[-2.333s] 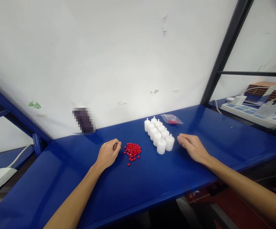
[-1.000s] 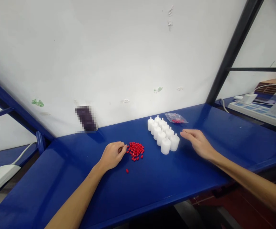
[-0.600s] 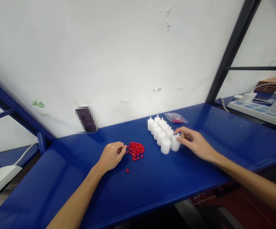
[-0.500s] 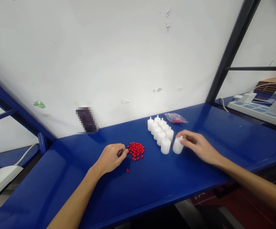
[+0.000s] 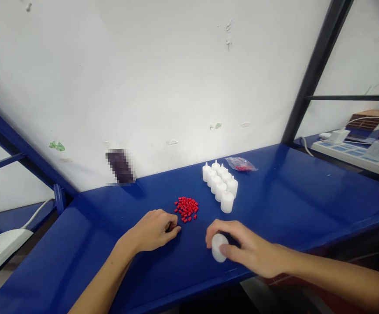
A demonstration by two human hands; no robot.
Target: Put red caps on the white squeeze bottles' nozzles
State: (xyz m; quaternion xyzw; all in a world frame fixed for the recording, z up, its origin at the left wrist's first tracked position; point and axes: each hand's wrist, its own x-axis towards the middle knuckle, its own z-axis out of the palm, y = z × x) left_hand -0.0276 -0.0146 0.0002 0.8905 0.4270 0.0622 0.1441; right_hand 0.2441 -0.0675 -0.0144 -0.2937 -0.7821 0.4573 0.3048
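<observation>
My right hand [image 5: 248, 248] grips a small white plastic bottle [image 5: 219, 249] near the front of the blue table, tilted so its round end faces me. Its spout is hidden from view. Thumb and fingers of my left hand [image 5: 156, 230] are curled together at the tabletop; whatever they pinch, if anything, cannot be made out. Just beyond those fingertips lies a loose pile of small red caps [image 5: 186, 208]. Behind and to the right, several more white bottles [image 5: 227, 202] stand upright in two rows, with narrow spouts showing on the farther ones.
A clear plastic bag [image 5: 240, 164] with red bits inside lies by the wall. A dark pixelated object [image 5: 120, 166] leans at the back left. White power strips [image 5: 356, 152] sit beyond the frame at right and left. The blue table [image 5: 189, 279] ends close in front.
My right hand has brought the bottle from beside the rows toward me and left, tipping it over. My left hand has shifted nearer, where a single red cap lay; that cap no longer shows.
</observation>
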